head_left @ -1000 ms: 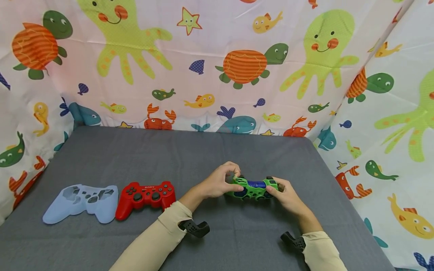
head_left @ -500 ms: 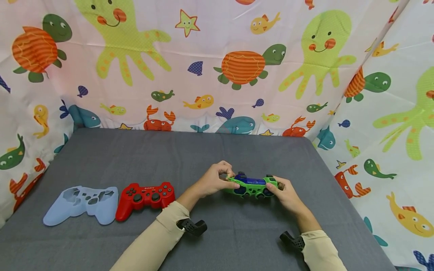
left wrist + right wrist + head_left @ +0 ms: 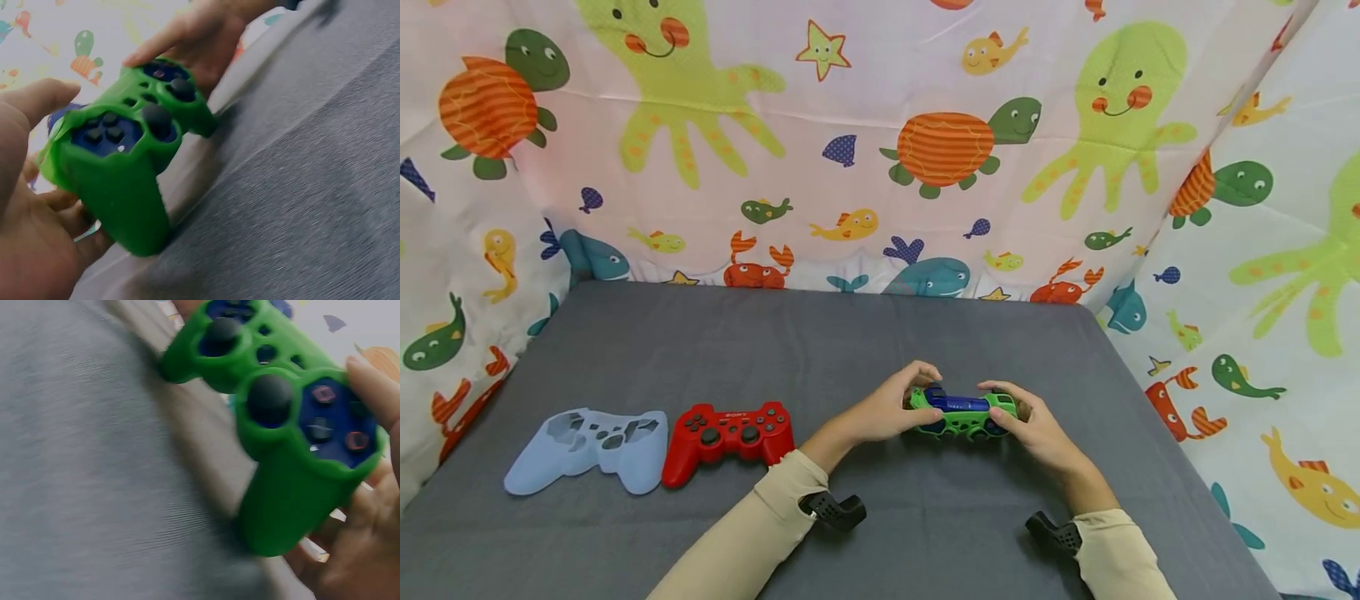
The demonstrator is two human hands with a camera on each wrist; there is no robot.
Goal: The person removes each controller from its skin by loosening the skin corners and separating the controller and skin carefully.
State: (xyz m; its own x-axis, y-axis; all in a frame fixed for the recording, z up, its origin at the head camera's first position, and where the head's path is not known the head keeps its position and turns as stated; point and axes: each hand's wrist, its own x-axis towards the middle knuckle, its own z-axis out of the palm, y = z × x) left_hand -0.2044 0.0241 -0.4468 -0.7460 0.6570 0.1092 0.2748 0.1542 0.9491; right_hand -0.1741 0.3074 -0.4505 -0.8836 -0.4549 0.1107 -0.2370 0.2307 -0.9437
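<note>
Change: my left hand [image 3: 891,408] has stopped pulling the green cover [image 3: 119,187] corner, now wraps that end | right hand [image 3: 1033,425] clamps other end | blue gamepad [image 3: 964,411] mid-table, cover looks nearly seated.

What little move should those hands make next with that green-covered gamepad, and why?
Probably tug the green silicone cover over the top edge: the blue controller shows bare there, while left hand and right hand grip both ends.
</note>
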